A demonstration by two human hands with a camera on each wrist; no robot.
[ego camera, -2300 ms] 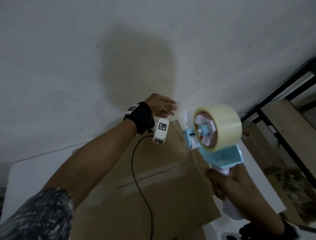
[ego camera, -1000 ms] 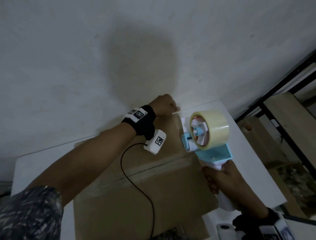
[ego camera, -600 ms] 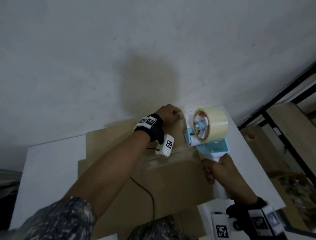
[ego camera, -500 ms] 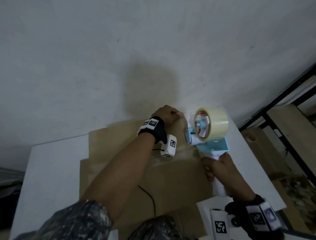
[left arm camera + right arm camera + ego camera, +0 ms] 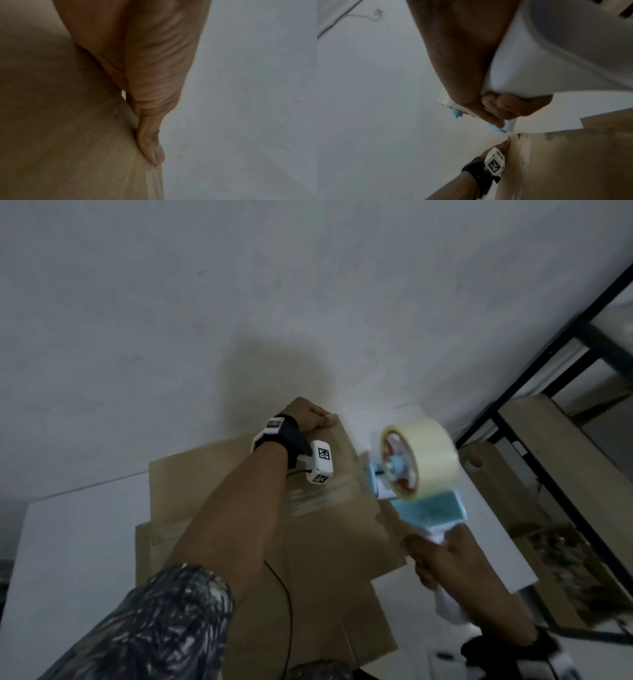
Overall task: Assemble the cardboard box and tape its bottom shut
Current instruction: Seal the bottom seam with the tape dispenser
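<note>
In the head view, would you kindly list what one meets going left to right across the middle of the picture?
White table → cardboard box → left hand → tape dispenser → black metal shelf frame.

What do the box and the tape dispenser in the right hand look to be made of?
Cardboard box: matte brown cardboard, with fold creases and a raw edge. Tape dispenser: smooth moulded plastic by the look, light-blue body and white handle, held in the right hand. Tape roll: glossy, translucent yellowish film, probably plastic packing tape.
</note>
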